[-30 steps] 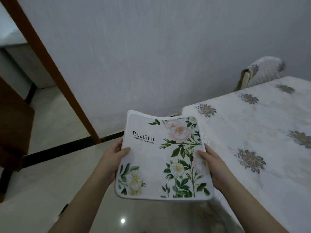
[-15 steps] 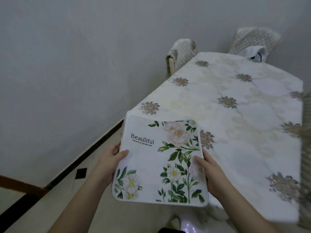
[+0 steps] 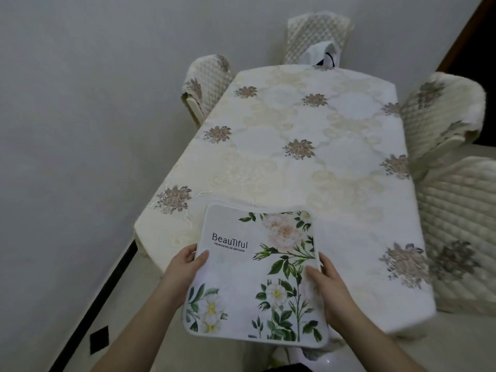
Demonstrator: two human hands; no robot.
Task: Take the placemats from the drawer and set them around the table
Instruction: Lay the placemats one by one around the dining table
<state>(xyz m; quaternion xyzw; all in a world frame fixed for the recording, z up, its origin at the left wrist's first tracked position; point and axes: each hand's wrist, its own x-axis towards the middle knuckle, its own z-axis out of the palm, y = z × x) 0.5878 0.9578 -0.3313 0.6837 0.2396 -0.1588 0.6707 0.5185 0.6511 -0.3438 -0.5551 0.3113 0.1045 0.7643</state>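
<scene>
A white placemat stack printed with green leaves, pale flowers and the word "Beautiful" is held flat in front of me, over the near end of the table. My left hand grips its left edge, thumb on top. My right hand grips its right edge, thumb on top. The table carries a cream cloth with brown flower motifs. I cannot tell how many mats are in the stack. The drawer is out of view.
Quilted cream chairs stand around the table: one at the far left, one at the far end with a white bag on it, two on the right. A white wall runs along the left.
My view has swung right from the doorway and wall onto the whole table. The placemats, still in both hands, now hang over the table's near end.
</scene>
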